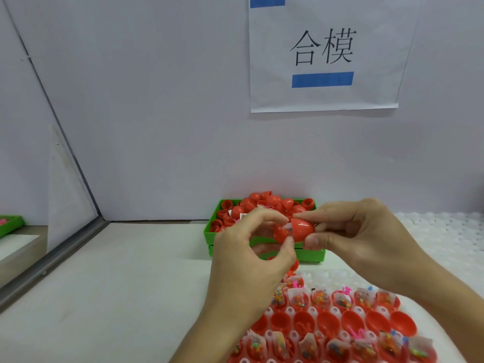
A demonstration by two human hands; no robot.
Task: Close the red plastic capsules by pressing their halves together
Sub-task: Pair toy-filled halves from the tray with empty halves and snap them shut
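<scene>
Two halves of one red capsule [294, 230] meet between your pinching left hand [245, 260] and right hand [358, 237]; seam apparently not fully closed.

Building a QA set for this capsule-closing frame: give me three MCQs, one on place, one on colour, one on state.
1. Where does the bin of loose red capsule halves sit?
A. Against the wall, behind the hands
B. On the tray of filled halves
C. At the table's left edge

2. What colour is that bin?
A. Blue
B. Green
C. White

3. What is the state of the capsule in the hands?
A. Fully closed
B. Two halves being brought together, a gap showing
C. Lying untouched on the table

Answers:
1 A: the green bin stands by the wall beyond the left hand and right hand.
2 B: its walls are green.
3 B: the red capsule is pinched by both hands, contents visible at the seam; the white tray lies nearer.
</scene>
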